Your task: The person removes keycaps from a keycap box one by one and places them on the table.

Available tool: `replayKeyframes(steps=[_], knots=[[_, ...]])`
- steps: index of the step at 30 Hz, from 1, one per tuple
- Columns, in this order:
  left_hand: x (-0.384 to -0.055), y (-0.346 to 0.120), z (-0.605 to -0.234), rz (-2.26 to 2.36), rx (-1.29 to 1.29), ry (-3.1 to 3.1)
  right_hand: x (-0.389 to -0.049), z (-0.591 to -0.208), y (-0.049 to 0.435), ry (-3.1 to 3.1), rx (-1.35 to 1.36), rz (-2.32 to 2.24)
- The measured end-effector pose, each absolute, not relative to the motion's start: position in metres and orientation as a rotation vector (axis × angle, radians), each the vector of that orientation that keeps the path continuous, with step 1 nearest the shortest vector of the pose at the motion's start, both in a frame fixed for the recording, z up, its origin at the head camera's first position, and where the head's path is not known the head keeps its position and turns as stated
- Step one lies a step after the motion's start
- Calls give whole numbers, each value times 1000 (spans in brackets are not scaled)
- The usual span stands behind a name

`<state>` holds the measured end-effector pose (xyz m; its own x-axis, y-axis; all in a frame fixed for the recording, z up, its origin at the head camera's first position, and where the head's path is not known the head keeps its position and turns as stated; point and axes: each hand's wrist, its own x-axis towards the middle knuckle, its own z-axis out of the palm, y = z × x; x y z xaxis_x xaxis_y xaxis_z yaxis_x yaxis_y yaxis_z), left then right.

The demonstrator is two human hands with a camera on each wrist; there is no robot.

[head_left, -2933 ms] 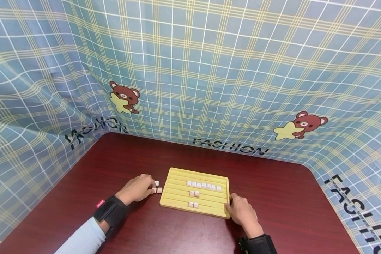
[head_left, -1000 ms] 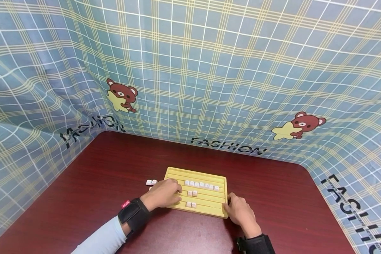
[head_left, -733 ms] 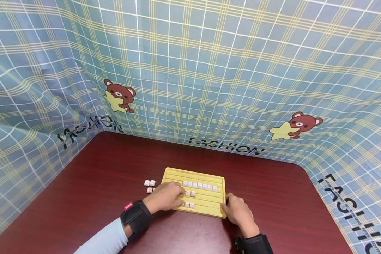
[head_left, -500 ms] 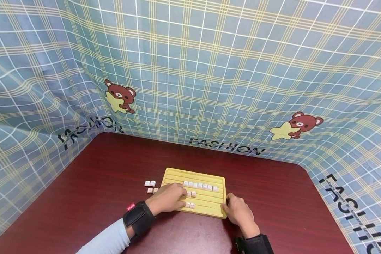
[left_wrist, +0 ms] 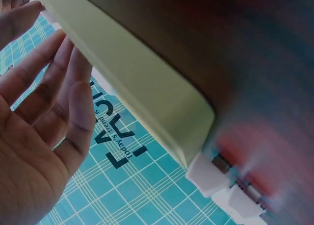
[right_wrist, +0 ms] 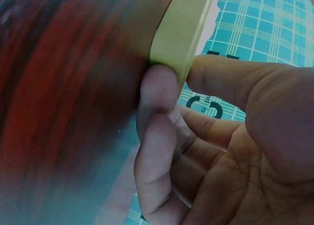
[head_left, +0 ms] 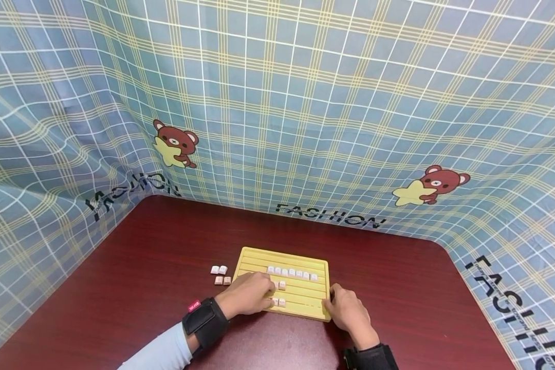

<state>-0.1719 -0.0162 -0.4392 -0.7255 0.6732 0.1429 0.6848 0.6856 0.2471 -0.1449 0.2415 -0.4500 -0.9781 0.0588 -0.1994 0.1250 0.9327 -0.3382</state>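
A yellow ridged tray [head_left: 305,296] lies on the dark red table, holding white keycaps in rows. The upper row [head_left: 292,273] has several, and shorter groups sit in the middle row [head_left: 282,285] and the bottom row [head_left: 282,302]. My left hand [head_left: 248,294] reaches over the tray's left part, thumb and fingers bent together at the left ends of the two shorter rows. It appears to pinch a keycap, mostly hidden by the fingers. My right hand [head_left: 349,311] grips the tray's lower right corner, thumb on the rim and fingers against its side [right_wrist: 171,51].
Left of the tray, several loose keycaps [head_left: 219,280] lie on the table [head_left: 176,241], two white behind two pinkish ones. Behind and beside the table hangs a blue plaid curtain [head_left: 277,128] with bear prints.
My left hand has moved right from the loose keycaps onto the tray, then slightly further right and nearer the front edge. My right hand keeps its grip on the corner.
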Motion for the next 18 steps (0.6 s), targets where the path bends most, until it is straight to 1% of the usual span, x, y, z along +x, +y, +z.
replayKeyframes(steps=[18], knots=[[-171, -15, -440, -382, -1197, -2777, -145, -450, 241, 2916, 161, -513]])
